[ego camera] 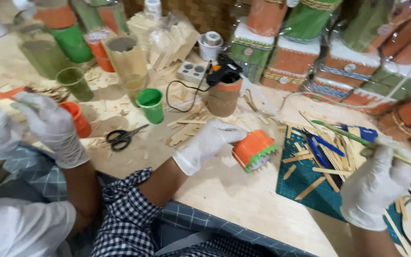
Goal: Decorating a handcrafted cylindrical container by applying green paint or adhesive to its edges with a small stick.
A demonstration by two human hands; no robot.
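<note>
The left hand (210, 143), in a white glove, is gripping an orange pot (254, 148) with a green zigzag trim — the fingers are curling over its near side and the pot is lying tilted, its base pointing away from the palm. The right hand (376, 185), gloved too, is closing its fingers around a thin green stick (353, 137) that is running up and left from the fingertips, passing over a blue-handled tool (365, 133). Below those fingers a green cutting mat (310, 181) is carrying loose wooden sticks (310, 188). Just beyond the left fingertips a brown cylinder (223, 97) is standing with a black glue gun (224, 71) resting on top. Further left of them black scissors (122, 138) and a green cup (151, 104) are sitting on the table — and a co-worker's gloved hands (48, 123) are working beside an orange cup (78, 119).
</note>
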